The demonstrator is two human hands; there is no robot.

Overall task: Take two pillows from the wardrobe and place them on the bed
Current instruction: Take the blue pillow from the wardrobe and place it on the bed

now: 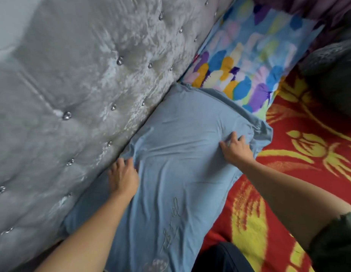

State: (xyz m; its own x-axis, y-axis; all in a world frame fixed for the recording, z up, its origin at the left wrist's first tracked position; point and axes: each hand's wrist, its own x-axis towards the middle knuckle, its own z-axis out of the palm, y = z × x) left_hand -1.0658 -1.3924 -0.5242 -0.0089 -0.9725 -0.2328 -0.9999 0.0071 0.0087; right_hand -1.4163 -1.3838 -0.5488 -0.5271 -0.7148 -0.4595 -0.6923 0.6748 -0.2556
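Observation:
A pale blue pillow (180, 154) lies on the bed against the headboard. My left hand (122, 176) rests on its left edge, where the pillow meets the headboard, with its fingers pinching a fold of the cover. My right hand (235, 149) presses on the pillow's far right corner, fingers bunching the fabric. Beyond it a second pillow (247, 54) with a multicoloured brush-stroke print lies flat against the headboard, touching the blue one's far end.
A grey tufted velvet headboard (76, 99) with shiny studs fills the left side. The bed is covered by a red blanket (300, 154) with yellow flowers. Dark grey and purple bedding (333, 61) is piled at the far right.

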